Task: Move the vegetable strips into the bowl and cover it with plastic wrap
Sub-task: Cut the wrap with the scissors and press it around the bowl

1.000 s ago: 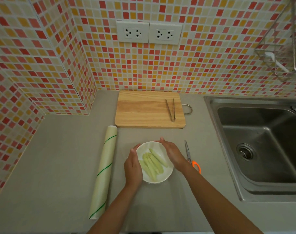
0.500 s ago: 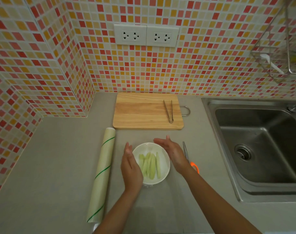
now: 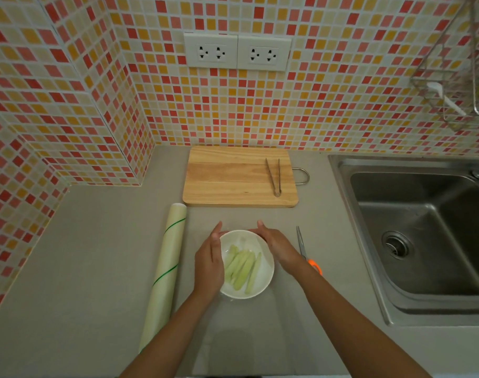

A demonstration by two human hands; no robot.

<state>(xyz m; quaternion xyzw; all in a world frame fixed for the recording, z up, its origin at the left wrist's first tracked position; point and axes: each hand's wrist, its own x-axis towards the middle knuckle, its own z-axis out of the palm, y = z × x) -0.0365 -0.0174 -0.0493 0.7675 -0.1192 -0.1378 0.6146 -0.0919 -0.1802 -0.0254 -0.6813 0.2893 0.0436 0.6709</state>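
My left hand (image 3: 209, 264) lies flat against the nine o'clock side of the bowl (image 3: 263, 283), and my right hand (image 3: 278, 245) cups the rim around one o'clock. Both have straight fingers gripping nothing, I judge to smooth plastic wrap (image 3: 249, 336) down the sides. The vegetable strips (image 3: 241, 266) already lie inside. The roll (image 3: 166, 271) lies at nine o'clock and the scissors (image 3: 305, 251) at three, within reach. The tongs (image 3: 274, 177) rest on the cutting board (image 3: 233, 177) at twelve.

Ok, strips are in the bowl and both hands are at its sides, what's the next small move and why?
Probably smooth the wrap down the bowl sides: a clear sheet seems draped over it toward the near edge, and both hands flank the rim.
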